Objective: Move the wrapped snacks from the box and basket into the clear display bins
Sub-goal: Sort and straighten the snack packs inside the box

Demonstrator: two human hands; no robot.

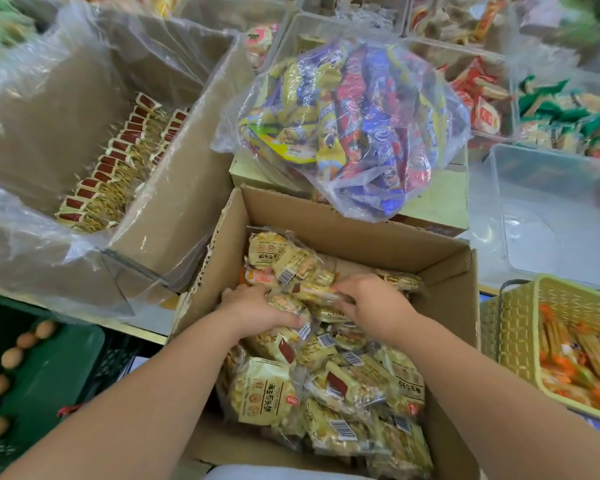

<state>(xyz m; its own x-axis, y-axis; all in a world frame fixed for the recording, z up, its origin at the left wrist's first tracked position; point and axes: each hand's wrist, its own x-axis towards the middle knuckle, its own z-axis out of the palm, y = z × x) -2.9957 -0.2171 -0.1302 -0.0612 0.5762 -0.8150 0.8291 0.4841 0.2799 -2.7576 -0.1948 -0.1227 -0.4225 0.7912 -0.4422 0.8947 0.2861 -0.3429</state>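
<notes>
**Packets (267, 396) bunched up in the box (343, 233), loose grip the worry**

Head view: my left hand (257, 308) and right hand (373, 303) are both down in the box, fingers curled round a loose bunch of the cream packets on top of the heap. What I hold is slick wrappers, not a tidy stack, so I judge some could slide out as I lift and fall back in or over the cardboard wall. The clear bin (548, 209) sits off to my right, past the basket (510, 327); the carry there crosses the box rim, where a trailing packet could snag. The bag (343, 126) of bright snacks slumps just behind the box, and a high swing might knock it.
</notes>
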